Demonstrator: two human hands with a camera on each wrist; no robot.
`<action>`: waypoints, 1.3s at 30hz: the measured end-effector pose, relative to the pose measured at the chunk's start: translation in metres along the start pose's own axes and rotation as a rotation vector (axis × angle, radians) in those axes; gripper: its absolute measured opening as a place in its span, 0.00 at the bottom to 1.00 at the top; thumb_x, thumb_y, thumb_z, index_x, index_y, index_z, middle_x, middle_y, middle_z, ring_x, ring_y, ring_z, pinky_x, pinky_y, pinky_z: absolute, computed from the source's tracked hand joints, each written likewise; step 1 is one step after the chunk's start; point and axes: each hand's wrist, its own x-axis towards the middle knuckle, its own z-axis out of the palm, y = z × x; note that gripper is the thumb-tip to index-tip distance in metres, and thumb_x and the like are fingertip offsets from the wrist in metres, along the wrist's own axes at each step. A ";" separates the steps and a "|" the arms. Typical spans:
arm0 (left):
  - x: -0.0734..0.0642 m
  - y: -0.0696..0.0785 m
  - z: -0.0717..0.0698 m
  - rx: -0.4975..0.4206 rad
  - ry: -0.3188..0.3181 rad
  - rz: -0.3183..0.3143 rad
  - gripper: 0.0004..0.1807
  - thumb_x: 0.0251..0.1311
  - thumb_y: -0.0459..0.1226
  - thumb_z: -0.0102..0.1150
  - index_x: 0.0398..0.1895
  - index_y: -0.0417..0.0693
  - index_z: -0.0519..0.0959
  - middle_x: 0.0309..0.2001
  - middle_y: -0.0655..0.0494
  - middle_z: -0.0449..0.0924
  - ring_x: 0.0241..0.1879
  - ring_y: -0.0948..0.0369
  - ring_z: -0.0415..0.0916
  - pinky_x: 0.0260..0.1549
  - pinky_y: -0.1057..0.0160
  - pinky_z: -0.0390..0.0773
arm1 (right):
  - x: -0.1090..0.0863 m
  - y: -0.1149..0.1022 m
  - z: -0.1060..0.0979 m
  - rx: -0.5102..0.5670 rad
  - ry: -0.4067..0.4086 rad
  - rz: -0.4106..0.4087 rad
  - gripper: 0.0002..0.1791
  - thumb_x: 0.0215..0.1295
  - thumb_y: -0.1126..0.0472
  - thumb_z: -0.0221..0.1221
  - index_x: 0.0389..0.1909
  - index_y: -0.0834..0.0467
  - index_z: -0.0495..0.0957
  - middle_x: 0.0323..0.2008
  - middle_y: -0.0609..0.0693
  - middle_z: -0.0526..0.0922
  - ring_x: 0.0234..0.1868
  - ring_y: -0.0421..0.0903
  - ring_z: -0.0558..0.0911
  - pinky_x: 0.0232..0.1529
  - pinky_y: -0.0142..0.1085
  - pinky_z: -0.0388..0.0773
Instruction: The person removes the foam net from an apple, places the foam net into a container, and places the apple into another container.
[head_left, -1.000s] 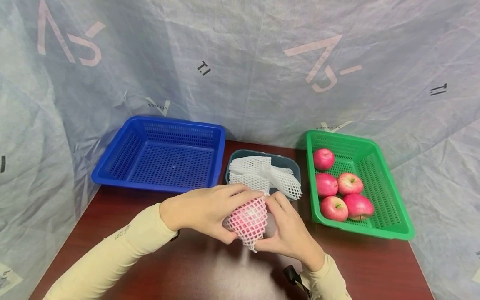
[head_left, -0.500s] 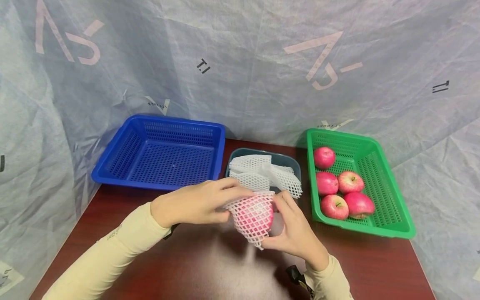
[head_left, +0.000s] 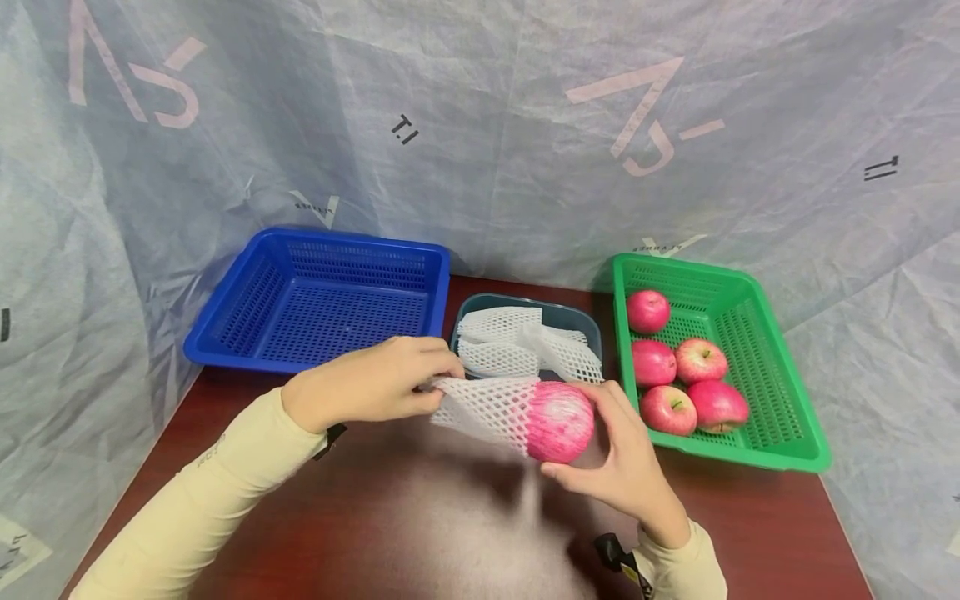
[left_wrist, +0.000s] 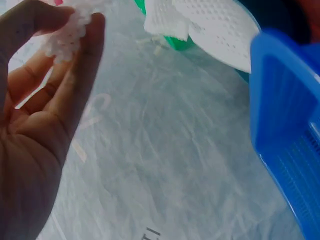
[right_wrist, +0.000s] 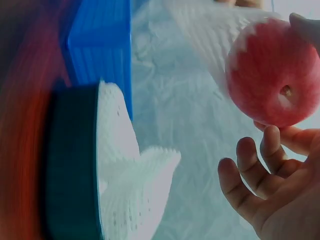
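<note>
Between the hands, above the table, a red apple [head_left: 564, 423] sticks out of a white foam net sleeve [head_left: 487, 408]. My right hand [head_left: 626, 467] holds the apple's bare right side, thumb below and fingers above; in the right wrist view the apple [right_wrist: 272, 75] shows one dimpled end, with the other fingers spread off it. The sleeve still covers the apple's left part. Its loose left end is pinched by my left hand [head_left: 382, 379]; the left wrist view shows the bunched net [left_wrist: 70, 35] between thumb and fingers.
A dark teal tub [head_left: 592, 329] with several foam net sleeves [head_left: 498, 333] stands behind the hands. To its left is a blue basket [head_left: 315, 367]. On the right, a green basket [head_left: 780, 375] holds several apples [head_left: 701, 360]. A grey sheet [head_left: 480, 150] hangs behind.
The apple was inside the sleeve and now about half of it is bare. My left hand moved left, drawing the sleeve out; my right hand shifted right with the apple.
</note>
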 end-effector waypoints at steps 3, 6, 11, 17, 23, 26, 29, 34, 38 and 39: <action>0.004 -0.010 -0.004 0.042 0.012 -0.031 0.13 0.58 0.32 0.62 0.47 0.46 0.81 0.40 0.58 0.78 0.35 0.63 0.73 0.37 0.62 0.76 | -0.007 0.003 -0.008 -0.012 0.010 0.034 0.48 0.32 0.50 0.82 0.62 0.49 0.75 0.46 0.41 0.76 0.49 0.42 0.74 0.49 0.32 0.71; 0.012 -0.020 -0.010 0.059 0.025 -0.050 0.12 0.57 0.31 0.62 0.46 0.45 0.82 0.39 0.57 0.77 0.34 0.63 0.71 0.37 0.61 0.75 | -0.014 0.006 -0.012 -0.034 -0.005 0.048 0.48 0.31 0.51 0.82 0.61 0.49 0.75 0.45 0.40 0.76 0.49 0.41 0.75 0.48 0.34 0.73; 0.032 -0.034 -0.022 0.064 0.044 -0.076 0.11 0.58 0.30 0.62 0.44 0.44 0.82 0.35 0.57 0.74 0.32 0.62 0.68 0.33 0.61 0.72 | -0.023 0.008 -0.014 -0.029 -0.039 0.074 0.48 0.32 0.50 0.83 0.61 0.47 0.74 0.46 0.39 0.76 0.48 0.40 0.76 0.46 0.34 0.73; 0.073 -0.052 -0.028 0.086 -0.022 -0.120 0.09 0.61 0.32 0.60 0.45 0.44 0.81 0.36 0.55 0.74 0.34 0.58 0.68 0.36 0.58 0.71 | -0.027 0.008 -0.016 -0.015 -0.051 0.110 0.48 0.32 0.50 0.83 0.61 0.46 0.74 0.46 0.39 0.76 0.47 0.40 0.77 0.46 0.33 0.74; 0.125 -0.067 -0.019 0.130 -0.099 -0.188 0.10 0.64 0.32 0.58 0.48 0.43 0.81 0.41 0.51 0.76 0.38 0.57 0.70 0.39 0.57 0.72 | -0.033 0.009 -0.015 -0.020 -0.059 0.106 0.48 0.33 0.49 0.83 0.62 0.47 0.73 0.46 0.38 0.76 0.47 0.39 0.77 0.47 0.35 0.75; 0.147 -0.071 -0.011 0.191 -0.122 -0.194 0.13 0.67 0.32 0.57 0.53 0.41 0.79 0.47 0.48 0.77 0.42 0.56 0.72 0.42 0.57 0.74 | -0.035 0.008 -0.013 -0.025 -0.058 0.108 0.48 0.33 0.49 0.83 0.62 0.47 0.73 0.46 0.38 0.76 0.47 0.39 0.77 0.47 0.35 0.75; 0.162 -0.073 -0.001 0.254 -0.143 -0.187 0.13 0.68 0.31 0.55 0.54 0.39 0.78 0.48 0.46 0.77 0.44 0.55 0.73 0.44 0.56 0.74 | -0.035 0.007 -0.012 -0.020 -0.060 0.112 0.48 0.34 0.49 0.83 0.62 0.47 0.73 0.46 0.38 0.76 0.48 0.39 0.77 0.48 0.34 0.74; 0.175 -0.073 0.019 0.347 -0.232 -0.195 0.14 0.66 0.29 0.56 0.55 0.39 0.78 0.47 0.44 0.77 0.44 0.52 0.77 0.43 0.58 0.77 | -0.035 0.005 -0.011 -0.012 -0.066 0.122 0.48 0.34 0.49 0.82 0.62 0.46 0.73 0.47 0.38 0.77 0.48 0.40 0.77 0.49 0.34 0.74; 0.175 -0.070 0.029 0.402 -0.379 -0.212 0.20 0.66 0.34 0.60 0.61 0.40 0.76 0.54 0.43 0.77 0.52 0.50 0.76 0.52 0.57 0.76 | -0.035 0.005 -0.011 -0.011 -0.068 0.124 0.48 0.34 0.48 0.82 0.62 0.46 0.73 0.48 0.38 0.77 0.48 0.39 0.78 0.48 0.36 0.75; 0.174 -0.069 0.030 0.407 -0.406 -0.218 0.22 0.66 0.35 0.61 0.62 0.41 0.75 0.56 0.43 0.76 0.54 0.50 0.76 0.53 0.56 0.75 | -0.035 0.005 -0.011 -0.010 -0.067 0.125 0.48 0.34 0.48 0.83 0.62 0.46 0.73 0.47 0.38 0.77 0.48 0.39 0.78 0.48 0.36 0.75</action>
